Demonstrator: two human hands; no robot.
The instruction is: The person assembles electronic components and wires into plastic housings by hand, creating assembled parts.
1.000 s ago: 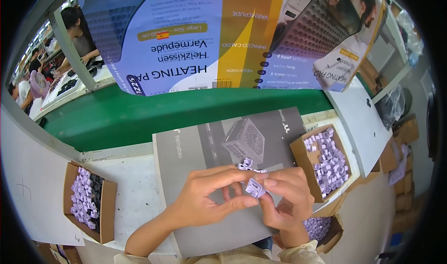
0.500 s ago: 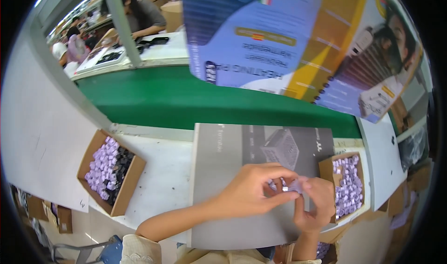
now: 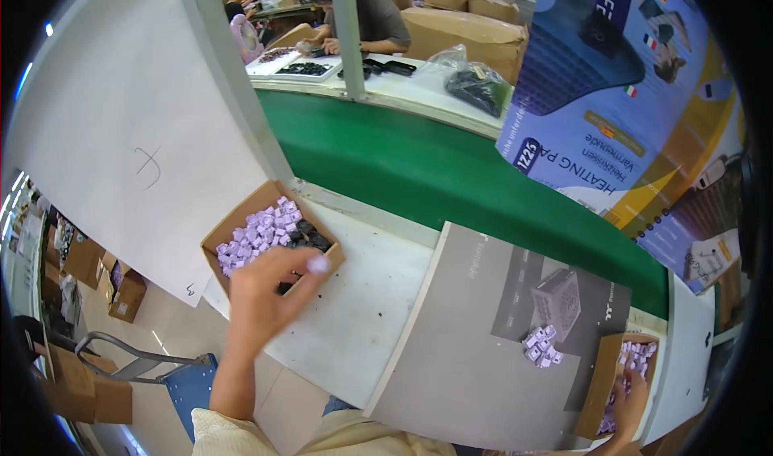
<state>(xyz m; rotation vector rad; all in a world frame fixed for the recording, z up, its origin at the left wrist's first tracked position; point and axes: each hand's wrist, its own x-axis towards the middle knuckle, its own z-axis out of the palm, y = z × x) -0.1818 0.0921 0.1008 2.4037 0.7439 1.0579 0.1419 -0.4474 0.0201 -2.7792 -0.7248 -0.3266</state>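
Observation:
My left hand (image 3: pixel 270 291) is over the front edge of a cardboard box (image 3: pixel 332 267) on the left, its thumb and forefinger closed on a small lilac plastic part (image 3: pixel 319 264). Heaped in this box are lilac block-like parts (image 3: pixel 258 235) and black parts (image 3: pixel 310 237). At the far right, my right hand (image 3: pixel 632 400) reaches into another cardboard box (image 3: pixel 598 387), fingers apart and touching the lilac parts (image 3: pixel 638 353) there. Between the boxes, a small cluster of lilac parts (image 3: pixel 543 346) lies on a flat grey printed board (image 3: pixel 475 335).
A green panel (image 3: pixel 378 158) runs behind the white table (image 3: pixel 362 295). A large printed cardboard sheet (image 3: pixel 596 94) hangs at the upper right. Beyond the panel, a person (image 3: pixel 378 25) works at another bench. A blue chair (image 3: pixel 189 392) stands at the lower left.
My view has turned left. My hands, together over the grey board before, have parted: the left is at the left box with a lilac part, the right inside the right box.

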